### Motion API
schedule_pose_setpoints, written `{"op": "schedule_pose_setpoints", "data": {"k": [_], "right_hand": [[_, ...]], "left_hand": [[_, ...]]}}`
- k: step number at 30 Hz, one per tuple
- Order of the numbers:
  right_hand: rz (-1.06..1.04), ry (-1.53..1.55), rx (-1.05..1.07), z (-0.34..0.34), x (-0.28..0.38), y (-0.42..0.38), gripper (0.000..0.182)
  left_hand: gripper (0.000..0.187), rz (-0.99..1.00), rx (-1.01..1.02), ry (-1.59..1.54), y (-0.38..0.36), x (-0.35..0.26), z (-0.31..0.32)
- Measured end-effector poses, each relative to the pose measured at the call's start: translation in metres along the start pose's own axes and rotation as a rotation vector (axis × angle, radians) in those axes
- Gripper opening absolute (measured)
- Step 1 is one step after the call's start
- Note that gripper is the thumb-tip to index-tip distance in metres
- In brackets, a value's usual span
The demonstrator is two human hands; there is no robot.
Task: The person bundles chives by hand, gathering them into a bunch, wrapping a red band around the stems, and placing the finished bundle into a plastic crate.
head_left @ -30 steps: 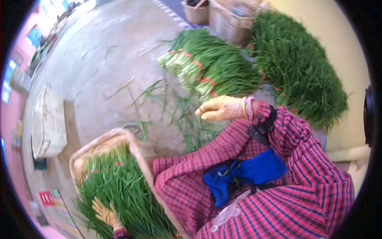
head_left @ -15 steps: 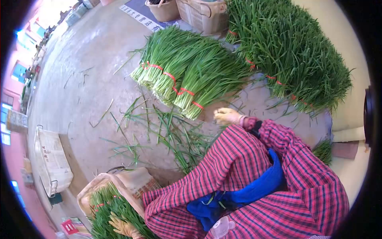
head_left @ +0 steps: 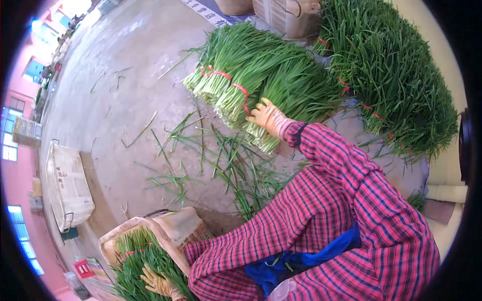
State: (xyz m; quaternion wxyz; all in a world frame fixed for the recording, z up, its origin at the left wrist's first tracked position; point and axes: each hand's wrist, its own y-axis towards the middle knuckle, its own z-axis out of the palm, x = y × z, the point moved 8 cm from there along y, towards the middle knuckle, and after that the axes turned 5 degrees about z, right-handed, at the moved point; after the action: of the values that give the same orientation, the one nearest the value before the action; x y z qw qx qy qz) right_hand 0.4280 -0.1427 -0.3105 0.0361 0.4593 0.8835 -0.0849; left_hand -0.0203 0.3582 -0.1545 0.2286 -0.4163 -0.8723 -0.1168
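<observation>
My right hand (head_left: 269, 118), in a cream rubber glove, lies across the nearest bunch of garlic chives (head_left: 262, 140), its fingers curved over the bunch near the tied, pale end. Beside it on the floor lie several more bunches (head_left: 225, 90) bound with red ties. My left hand (head_left: 156, 282), also gloved, rests with fingers apart on top of chives (head_left: 143, 258) lying in a plastic basket (head_left: 178, 258) at lower left. The undersides of both hands are hidden.
Loose chive leaves (head_left: 231, 160) are scattered on the floor. A big heap of tied chives (head_left: 391, 75) lies along the right wall. White crates stand at the left (head_left: 70, 185) and at the top (head_left: 283, 17). My knee in a checked garment (head_left: 296, 200) is between the hands.
My right hand has moved up and left from the floor beside the bunches onto the nearest one. My left hand stays on the chives in the basket. The view has shifted slightly.
</observation>
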Motion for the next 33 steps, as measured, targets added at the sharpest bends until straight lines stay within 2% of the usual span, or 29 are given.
{"op": "schedule_pose_setpoints", "data": {"k": [2,3,4,8,9,10,11,12,14,15,16,17,18,19,20,21,22,23,24,25,26,28,29,30,31,32,33], "right_hand": [[-0.035,0.090,-0.082,-0.031,-0.013,-0.026,0.050],[-0.009,0.165,-0.311,-0.052,-0.023,-0.042,0.056],[0.033,0.223,-0.349,-0.075,-0.036,-0.058,0.063],[0.077,0.580,-0.649,-0.154,-0.096,-0.116,0.067],[0.045,0.631,-0.747,-0.181,-0.105,-0.133,0.068],[0.023,0.809,-0.833,-0.201,-0.113,-0.148,0.072],[0.020,0.777,-0.867,-0.222,-0.116,-0.163,0.073],[0.017,0.750,-0.902,-0.254,-0.112,-0.180,0.075],[0.021,0.849,-0.916,-0.297,-0.095,-0.207,0.075],[0.019,0.951,-0.938,-0.314,-0.086,-0.220,0.074],[0.014,1.060,-0.952,-0.332,-0.075,-0.233,0.072],[-0.060,0.914,-0.965,-0.364,-0.051,-0.250,0.070],[-0.133,0.766,-0.978,-0.391,-0.025,-0.265,0.069],[-0.184,0.726,-0.992,-0.404,-0.001,-0.274,0.064],[-0.203,0.760,-0.959,-0.408,0.023,-0.279,0.060],[-0.277,0.775,-0.987,-0.418,0.049,-0.288,0.051],[-0.345,0.733,-0.940,-0.419,0.074,-0.294,0.047],[-0.421,0.756,-0.963,-0.421,0.099,-0.303,0.044],[-0.497,0.780,-0.984,-0.422,0.121,-0.314,0.041],[-0.564,0.786,-0.942,-0.414,0.141,-0.322,0.039],[-0.625,0.792,-0.896,-0.402,0.161,-0.332,0.037],[-0.661,0.735,-0.820,-0.387,0.182,-0.352,0.034],[-0.632,0.813,-0.767,-0.375,0.174,-0.353,0.034],[-0.597,0.891,-0.714,-0.367,0.165,-0.352,0.035],[-0.431,1.069,-0.609,-0.363,0.152,-0.352,0.040],[-0.297,1.191,-0.697,-0.346,0.140,-0.358,0.045],[-0.208,1.520,-0.460,-0.319,0.138,-0.354,0.048]], "left_hand": [[0.075,-0.058,0.062,0.095,0.001,0.002,0.004],[0.081,-0.061,0.040,0.048,0.001,0.002,0.003],[0.081,-0.063,0.038,0.032,0.001,0.002,0.003],[0.079,-0.066,0.048,-0.033,0.010,0.002,0.005],[0.074,-0.066,0.133,-0.076,0.013,0.000,-0.006],[0.070,-0.065,0.219,-0.118,0.012,-0.001,-0.011],[0.061,0.002,0.098,-0.308,0.016,0.007,-0.014],[0.061,0.002,0.084,-0.323,0.019,0.013,-0.018],[0.057,-0.021,-0.245,-0.308,0.021,0.028,-0.063],[0.063,0.197,-0.585,-0.663,0.001,0.008,-0.145],[0.058,0.208,-0.479,-1.052,-0.007,-0.008,-0.172],[0.055,0.217,-0.358,-1.431,-0.019,-0.027,-0.201],[0.042,0.143,-0.139,-1.659,-0.042,-0.054,-0.244],[0.042,0.513,-0.076,-1.385,-0.054,-0.081,-0.266],[0.054,0.611,0.432,-1.961,-0.075,-0.128,-0.261],[0.073,0.689,1.069,-2.197,-0.108,-0.177,-0.286],[0.087,0.538,1.438,-2.323,-0.136,-0.208,-0.286],[0.089,0.257,1.809,-2.738,-0.150,-0.224,-0.291],[0.092,-0.142,2.173,-3.122,-0.156,-0.229,-0.301],[0.084,0.437,1.850,-3.155,-0.156,-0.222,-0.330],[0.080,0.027,1.148,-2.889,-0.143,-0.212,-0.307],[0.078,0.355,1.439,-2.912,-0.145,-0.222,-0.316],[0.078,0.317,1.425,-2.916,-0.144,-0.221,-0.299],[0.078,0.402,1.232,-2.850,-0.138,-0.215,-0.284],[0.078,0.480,1.051,-2.769,-0.134,-0.209,-0.275],[0.078,0.447,1.049,-2.764,-0.137,-0.207,-0.270],[0.077,0.412,0.907,-2.859,-0.133,-0.199,-0.269]]}}
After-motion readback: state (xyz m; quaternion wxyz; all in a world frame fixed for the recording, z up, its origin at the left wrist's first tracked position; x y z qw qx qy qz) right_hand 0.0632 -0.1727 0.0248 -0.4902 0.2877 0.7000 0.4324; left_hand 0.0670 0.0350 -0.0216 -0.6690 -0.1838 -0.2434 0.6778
